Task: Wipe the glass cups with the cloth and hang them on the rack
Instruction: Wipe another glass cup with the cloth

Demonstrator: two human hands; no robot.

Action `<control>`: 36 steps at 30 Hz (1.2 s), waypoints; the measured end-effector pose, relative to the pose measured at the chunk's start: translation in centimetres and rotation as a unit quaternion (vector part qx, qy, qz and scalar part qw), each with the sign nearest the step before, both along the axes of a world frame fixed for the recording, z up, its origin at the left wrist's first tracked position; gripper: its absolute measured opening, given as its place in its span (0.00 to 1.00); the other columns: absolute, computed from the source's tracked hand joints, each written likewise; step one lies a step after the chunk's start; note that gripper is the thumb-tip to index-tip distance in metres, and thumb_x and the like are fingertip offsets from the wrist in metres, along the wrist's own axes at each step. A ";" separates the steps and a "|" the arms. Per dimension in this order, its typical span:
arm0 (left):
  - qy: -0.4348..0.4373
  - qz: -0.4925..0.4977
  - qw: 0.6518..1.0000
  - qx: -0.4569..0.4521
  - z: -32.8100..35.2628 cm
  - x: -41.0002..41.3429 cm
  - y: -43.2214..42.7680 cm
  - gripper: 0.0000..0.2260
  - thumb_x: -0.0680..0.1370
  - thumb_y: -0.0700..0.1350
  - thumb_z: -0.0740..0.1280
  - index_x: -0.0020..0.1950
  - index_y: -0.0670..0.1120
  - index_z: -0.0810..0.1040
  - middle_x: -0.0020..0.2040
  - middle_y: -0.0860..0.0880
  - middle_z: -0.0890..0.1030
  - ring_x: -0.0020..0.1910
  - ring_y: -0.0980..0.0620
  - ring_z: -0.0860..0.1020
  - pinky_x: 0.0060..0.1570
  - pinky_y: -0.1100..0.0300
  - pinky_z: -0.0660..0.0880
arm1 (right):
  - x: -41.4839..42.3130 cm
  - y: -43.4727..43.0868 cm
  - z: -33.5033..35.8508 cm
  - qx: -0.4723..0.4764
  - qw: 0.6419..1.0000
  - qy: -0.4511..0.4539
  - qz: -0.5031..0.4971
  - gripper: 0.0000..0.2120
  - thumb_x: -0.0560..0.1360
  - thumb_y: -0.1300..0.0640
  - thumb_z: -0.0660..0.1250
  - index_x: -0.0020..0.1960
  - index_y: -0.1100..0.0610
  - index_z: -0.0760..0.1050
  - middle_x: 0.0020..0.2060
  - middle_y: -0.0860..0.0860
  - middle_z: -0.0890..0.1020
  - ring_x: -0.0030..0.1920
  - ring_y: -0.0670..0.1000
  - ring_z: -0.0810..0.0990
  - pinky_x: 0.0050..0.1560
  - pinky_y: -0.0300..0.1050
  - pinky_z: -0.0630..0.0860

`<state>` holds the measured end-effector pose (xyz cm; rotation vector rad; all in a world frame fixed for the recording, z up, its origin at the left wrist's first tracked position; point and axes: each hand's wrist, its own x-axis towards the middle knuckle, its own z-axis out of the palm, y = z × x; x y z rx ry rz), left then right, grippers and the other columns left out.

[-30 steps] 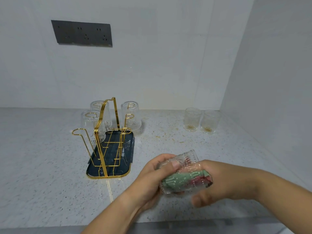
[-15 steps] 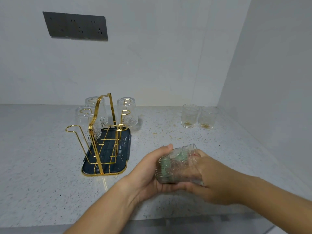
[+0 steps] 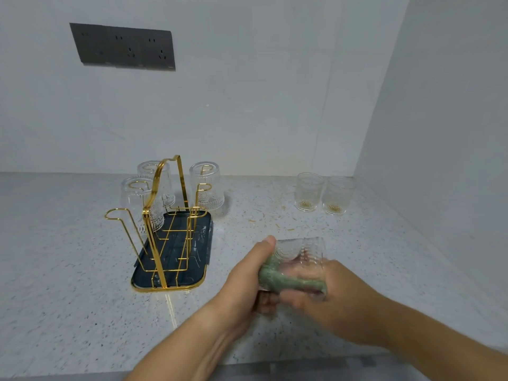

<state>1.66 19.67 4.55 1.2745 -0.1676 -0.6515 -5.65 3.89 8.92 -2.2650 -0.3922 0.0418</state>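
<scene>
My left hand [image 3: 244, 281] grips a patterned glass cup [image 3: 298, 251] lying on its side above the counter, thumb on its base end. A green cloth [image 3: 286, 281] is stuffed into the cup, and my right hand [image 3: 330, 295] holds the cloth with fingers reaching into the cup's mouth. The gold wire rack [image 3: 165, 215] stands on a dark tray [image 3: 192, 273] to the left. Three cups [image 3: 204, 185] hang upside down on its far hooks. Two more cups [image 3: 308, 191] stand upright at the back right.
The speckled counter [image 3: 68, 270] meets walls at the back and right. A dark socket panel [image 3: 123, 46] sits high on the back wall. The counter's front edge runs just below my forearms. A near-left rack hook [image 3: 112, 214] is bare.
The cup has turned in my hands and the cloth has shifted inside it, now showing green along the lower side. Both hands stay in the same spot on the counter's front.
</scene>
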 end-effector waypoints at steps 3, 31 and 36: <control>0.109 -0.094 0.989 0.014 0.8 0.0 0.4 0.28 0.79 0.68 0.60 0.37 0.47 0.85 0.30 0.46 0.77 0.21 0.53 0.71 0.19 0.69 0.58 | 0.5 -1.5 -0.8 -0.239 0.960 -0.133 0.053 0.11 0.81 0.46 0.65 0.61 0.42 0.80 0.55 0.39 0.83 0.55 0.34 0.70 0.62 0.30 0.62; -0.058 -0.014 0.998 0.033 -0.3 -0.4 1.1 0.27 0.75 0.69 0.67 0.46 0.43 0.78 0.27 0.49 0.75 0.20 0.54 0.67 0.20 0.65 0.60 | -0.3 -0.7 -0.3 0.030 0.998 0.042 0.030 0.08 0.83 0.51 0.64 0.55 0.49 0.82 0.45 0.47 0.85 0.47 0.44 0.82 0.51 0.47 0.79; 0.164 -0.154 0.974 0.037 0.6 0.2 1.7 0.30 0.74 0.69 0.62 0.33 0.43 0.83 0.28 0.44 0.77 0.16 0.56 0.67 0.16 0.70 0.58 | 0.7 -1.8 -0.6 -0.393 0.885 -0.215 0.130 0.13 0.81 0.38 0.59 0.60 0.40 0.77 0.55 0.37 0.82 0.60 0.42 0.75 0.76 0.52 0.59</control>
